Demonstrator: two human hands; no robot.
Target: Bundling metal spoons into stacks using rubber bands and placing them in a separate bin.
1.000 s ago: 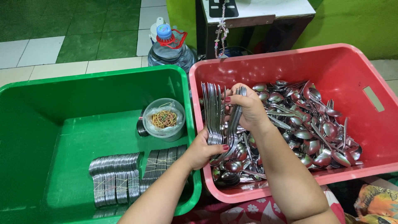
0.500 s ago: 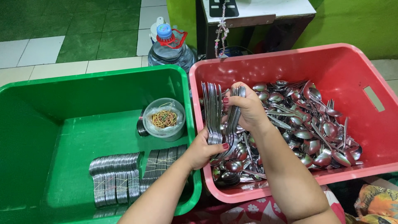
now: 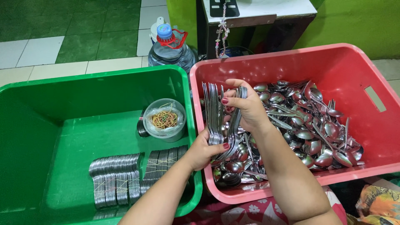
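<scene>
My left hand (image 3: 205,148) grips the lower end of a stack of steel spoons (image 3: 213,110) that stands upright over the red tub (image 3: 333,62). My right hand (image 3: 246,106) is closed on a further spoon handle at the stack's upper right side. Below both hands lies a heap of loose spoons (image 3: 308,125) in the red tub. In the green tub (image 3: 66,104) on the left lie banded spoon bundles (image 3: 118,177) and a clear bowl of rubber bands (image 3: 164,120).
A large water bottle (image 3: 168,48) with a blue cap stands on the tiled floor behind the tubs. A dark stand with a white top (image 3: 258,16) is behind the red tub. Patterned cloth (image 3: 371,200) shows at the lower right.
My right hand has shifted slightly against the top of the stack. The left hand and the stack stay where they were.
</scene>
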